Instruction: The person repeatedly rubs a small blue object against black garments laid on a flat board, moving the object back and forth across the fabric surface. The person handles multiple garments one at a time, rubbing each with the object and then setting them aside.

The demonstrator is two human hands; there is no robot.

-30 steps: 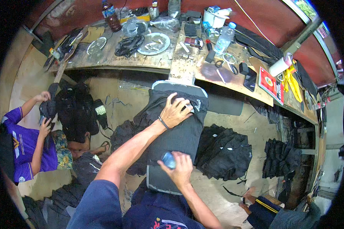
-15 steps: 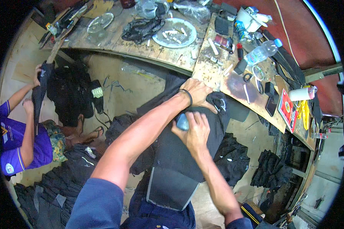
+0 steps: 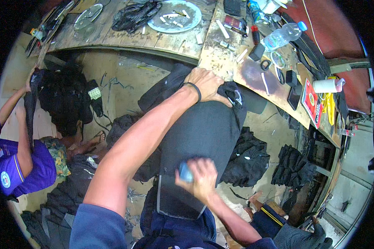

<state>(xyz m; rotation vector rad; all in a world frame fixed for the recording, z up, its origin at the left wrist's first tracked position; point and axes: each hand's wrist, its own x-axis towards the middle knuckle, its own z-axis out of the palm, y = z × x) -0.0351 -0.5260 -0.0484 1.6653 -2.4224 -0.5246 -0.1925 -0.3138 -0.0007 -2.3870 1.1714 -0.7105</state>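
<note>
A black garment [image 3: 203,128] is stretched over a dark board [image 3: 180,203], whose grey-edged near end shows by my lap. At the far end, my left hand [image 3: 204,85] grips the bunched cloth against the table edge, its thumb out to the right beside a small white mark. My right hand [image 3: 201,178], blurred by motion, is closed round a blue-grey block [image 3: 186,172] that I cannot name more exactly. It is over the near part of the cloth, where the block seems to touch; its underside is hidden.
A wooden table [image 3: 170,43] holds a plate [image 3: 187,27] of white sticks, a water bottle [image 3: 284,36] and a red booklet [image 3: 311,103]. Black garment piles [image 3: 247,155] lie on the floor. A person in purple [image 3: 29,162] handles dark cloth at left; another person's foot shows lower right.
My right hand has slid the block toward me, from near my left hand to the cloth's near part. The cloth now covers more of the board's near end. My left hand keeps its grip.
</note>
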